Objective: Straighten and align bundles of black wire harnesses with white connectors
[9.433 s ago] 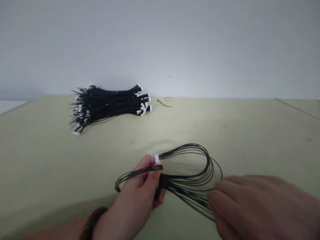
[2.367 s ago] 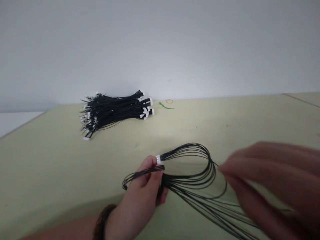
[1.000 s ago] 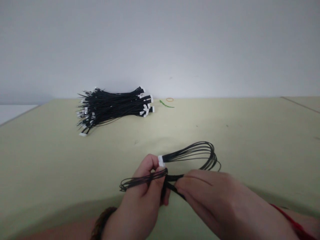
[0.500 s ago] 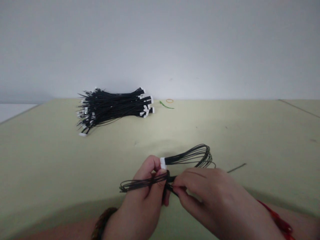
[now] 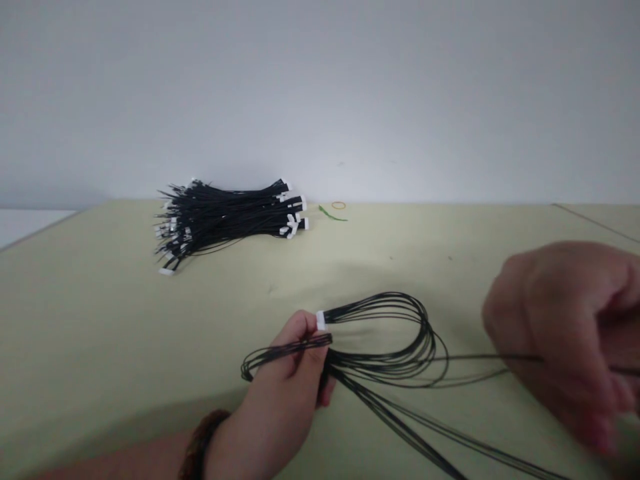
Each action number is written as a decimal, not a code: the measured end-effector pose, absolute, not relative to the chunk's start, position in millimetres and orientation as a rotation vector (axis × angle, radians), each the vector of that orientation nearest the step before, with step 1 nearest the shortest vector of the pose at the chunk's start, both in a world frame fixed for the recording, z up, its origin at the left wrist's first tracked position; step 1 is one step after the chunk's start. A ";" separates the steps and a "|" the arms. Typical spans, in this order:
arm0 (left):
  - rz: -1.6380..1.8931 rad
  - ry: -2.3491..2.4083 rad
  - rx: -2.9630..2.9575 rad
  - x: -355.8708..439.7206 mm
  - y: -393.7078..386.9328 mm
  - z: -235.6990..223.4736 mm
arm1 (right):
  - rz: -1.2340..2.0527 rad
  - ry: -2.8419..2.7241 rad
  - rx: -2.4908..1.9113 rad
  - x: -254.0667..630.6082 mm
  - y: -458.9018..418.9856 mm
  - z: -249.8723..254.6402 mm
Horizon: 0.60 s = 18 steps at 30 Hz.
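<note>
So, I see the left hand (image 5: 283, 373) clenched on looped black wires (image 5: 385, 353) at a white connector (image 5: 321, 321). Right hand (image 5: 565, 340), blurred at 3 o'clock, seems pinching one strand (image 5: 475, 357).

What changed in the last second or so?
The right hand has pulled away from the left hand toward the right, a wire running into it. The wire loops have fanned open toward the lower right. The left hand keeps its grip on the white connector. The wire bundle, rubber band and green tie stayed put.
</note>
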<state>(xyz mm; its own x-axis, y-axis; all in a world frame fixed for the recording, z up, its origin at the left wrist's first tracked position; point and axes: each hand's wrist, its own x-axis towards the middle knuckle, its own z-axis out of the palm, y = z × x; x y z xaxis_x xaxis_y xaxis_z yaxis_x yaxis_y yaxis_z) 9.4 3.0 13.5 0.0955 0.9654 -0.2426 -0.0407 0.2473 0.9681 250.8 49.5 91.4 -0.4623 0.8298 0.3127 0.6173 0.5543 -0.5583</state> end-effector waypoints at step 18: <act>0.918 1.013 1.142 -2.4 -2.7 9.2 | 0.089 -2.478 -1.061 179.2 11.3 63.7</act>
<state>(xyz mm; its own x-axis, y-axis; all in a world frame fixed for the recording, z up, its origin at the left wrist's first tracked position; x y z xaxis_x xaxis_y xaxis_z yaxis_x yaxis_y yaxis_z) -2.4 -2.7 9.2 0.2878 0.9448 -0.1567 -0.0636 0.1821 0.9812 179.2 11.3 63.7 -0.6080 0.7022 0.3705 0.6737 0.7032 -0.2270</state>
